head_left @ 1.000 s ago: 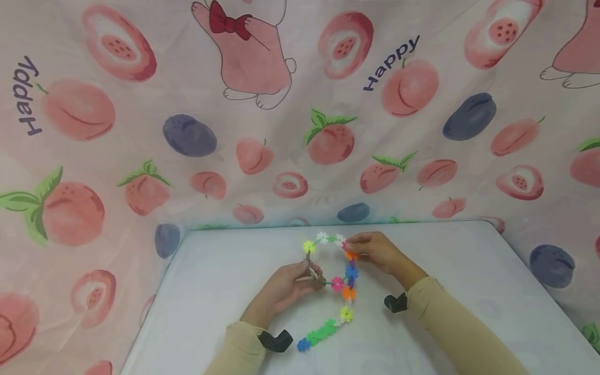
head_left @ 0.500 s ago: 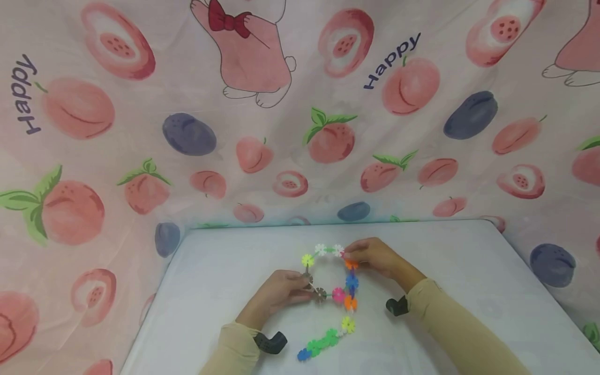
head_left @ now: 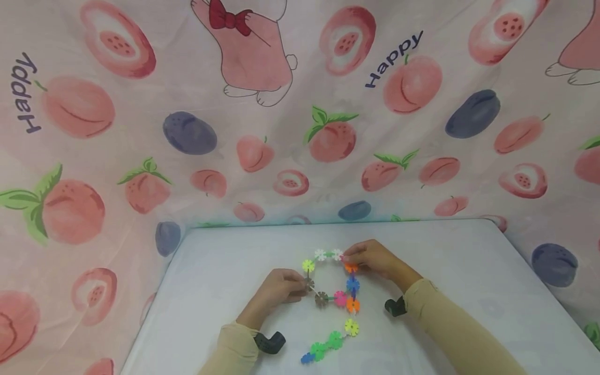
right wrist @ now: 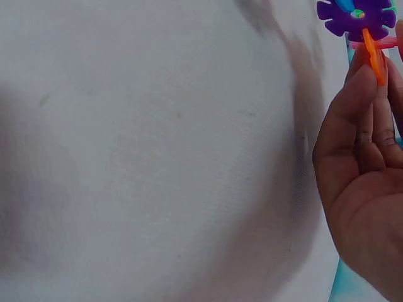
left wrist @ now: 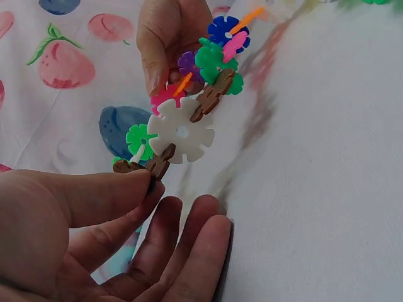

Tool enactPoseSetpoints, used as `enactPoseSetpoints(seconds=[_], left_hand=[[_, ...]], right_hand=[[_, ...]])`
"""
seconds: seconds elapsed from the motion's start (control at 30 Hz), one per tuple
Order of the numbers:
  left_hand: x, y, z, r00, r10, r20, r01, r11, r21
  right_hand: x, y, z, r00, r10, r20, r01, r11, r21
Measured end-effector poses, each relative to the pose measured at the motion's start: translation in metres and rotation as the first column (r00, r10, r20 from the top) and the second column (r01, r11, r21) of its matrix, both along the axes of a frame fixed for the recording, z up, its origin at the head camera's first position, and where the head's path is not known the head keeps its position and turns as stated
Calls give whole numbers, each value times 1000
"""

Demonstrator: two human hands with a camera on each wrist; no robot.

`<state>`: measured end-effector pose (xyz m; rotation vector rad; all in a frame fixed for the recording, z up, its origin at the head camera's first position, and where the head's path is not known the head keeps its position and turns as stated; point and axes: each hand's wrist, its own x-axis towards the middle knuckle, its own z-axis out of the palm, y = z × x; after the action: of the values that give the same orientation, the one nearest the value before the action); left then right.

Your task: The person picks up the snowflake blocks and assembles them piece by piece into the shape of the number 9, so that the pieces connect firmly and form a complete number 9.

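Note:
A chain of interlocking plastic snowflake discs (head_left: 353, 285) forms a closed loop with a tail curving down to the front left. At the loop's left side my left hand (head_left: 276, 287) pinches a brown disc (left wrist: 161, 162) between thumb and forefinger; its other fingers are spread below. A large white disc (left wrist: 181, 131) joins that brown piece to another. At the loop's upper right my right hand (head_left: 372, 256) pinches the chain by a pink disc (left wrist: 169, 94), beside an orange disc (right wrist: 374, 58). A purple disc (right wrist: 343, 24) hangs close to those fingertips. The tail ends in a blue disc (head_left: 307, 358).
The white tabletop (head_left: 445, 291) lies under the chain and both hands. A cloth printed with peaches (head_left: 253, 153) hangs behind and at the sides. Black camera mounts (head_left: 271, 342) sit on both wrists, over beige sleeves.
Both hands have brought the loop lower, toward the front of the table. My left fingers have shifted so the lower brown disc shows fully. The tail has moved slightly forward and straightened.

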<state>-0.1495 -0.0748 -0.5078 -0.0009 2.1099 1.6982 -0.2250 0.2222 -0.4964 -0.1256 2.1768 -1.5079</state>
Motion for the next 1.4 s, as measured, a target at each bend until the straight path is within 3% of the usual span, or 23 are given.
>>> enactPoseSetpoints(seconds=[0.27, 0.83, 1.4], left_hand=[[-2, 0, -7, 999, -2, -43, -1, 998, -69], [-9, 6, -12, 996, 77, -52, -84, 987, -135], [-12, 13, -11, 989, 124, -85, -141, 962, -233]], right_hand=[[0, -4, -5, 1000, -27, -14, 29, 992, 122], [-7, -13, -10, 995, -55, -83, 74, 969, 235], [-10, -18, -10, 995, -92, -48, 101, 963, 251]])
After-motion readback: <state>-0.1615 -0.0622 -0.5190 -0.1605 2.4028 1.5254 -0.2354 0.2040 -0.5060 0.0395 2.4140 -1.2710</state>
